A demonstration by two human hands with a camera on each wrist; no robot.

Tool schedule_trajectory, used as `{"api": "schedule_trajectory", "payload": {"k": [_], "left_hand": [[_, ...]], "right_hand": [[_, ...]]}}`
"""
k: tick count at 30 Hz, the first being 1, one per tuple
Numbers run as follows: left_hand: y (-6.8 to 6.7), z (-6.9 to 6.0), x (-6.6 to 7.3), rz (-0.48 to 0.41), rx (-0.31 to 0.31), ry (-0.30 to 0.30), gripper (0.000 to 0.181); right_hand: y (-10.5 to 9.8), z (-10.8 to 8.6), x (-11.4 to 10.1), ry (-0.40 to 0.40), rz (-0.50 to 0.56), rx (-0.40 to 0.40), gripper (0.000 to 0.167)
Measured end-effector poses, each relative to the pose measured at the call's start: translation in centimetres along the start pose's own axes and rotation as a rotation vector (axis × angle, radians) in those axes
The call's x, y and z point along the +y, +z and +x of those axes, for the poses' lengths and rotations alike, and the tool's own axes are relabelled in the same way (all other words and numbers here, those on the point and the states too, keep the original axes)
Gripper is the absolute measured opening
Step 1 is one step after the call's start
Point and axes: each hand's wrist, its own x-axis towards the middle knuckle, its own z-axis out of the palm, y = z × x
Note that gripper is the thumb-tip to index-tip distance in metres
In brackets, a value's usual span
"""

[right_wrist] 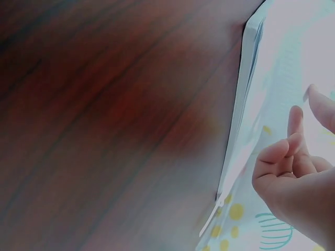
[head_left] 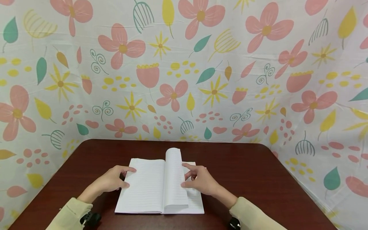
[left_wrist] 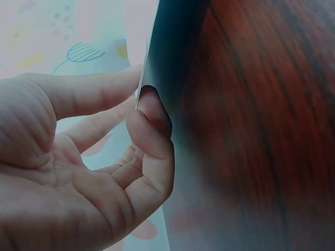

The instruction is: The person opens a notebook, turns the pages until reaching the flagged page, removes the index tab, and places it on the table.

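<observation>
An open notebook (head_left: 143,188) with lined white pages lies on the brown table. My left hand (head_left: 111,179) grips its left edge. The left wrist view shows digits of that hand (left_wrist: 99,141) on both sides of the thin edge, some curled round behind it. From the middle of the notebook rises a curved bundle of pages (head_left: 173,182), leaning right. My right hand (head_left: 201,180) holds this bundle at its free edge, with thumb and index finger against the paper. In the right wrist view that hand (right_wrist: 293,157) has other fingers curled, and its contact is unclear.
The dark wooden table (head_left: 244,166) extends on both sides of the notebook and behind it. A floral-printed curtain (head_left: 184,80) hangs behind and along both sides. Dark bands (head_left: 90,219) are worn at the wrists below light sleeves (head_left: 70,212).
</observation>
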Motion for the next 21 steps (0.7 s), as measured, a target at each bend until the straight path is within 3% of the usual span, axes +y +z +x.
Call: {"api": "schedule_trajectory", "payload": {"k": [21], "left_hand": [[-0.1,-0.2,0.4,-0.014,0.002,-0.001,0.056]], "right_hand": [[2.2,1.5,-1.7,0.041,0.088,-0.047,0.076]]}}
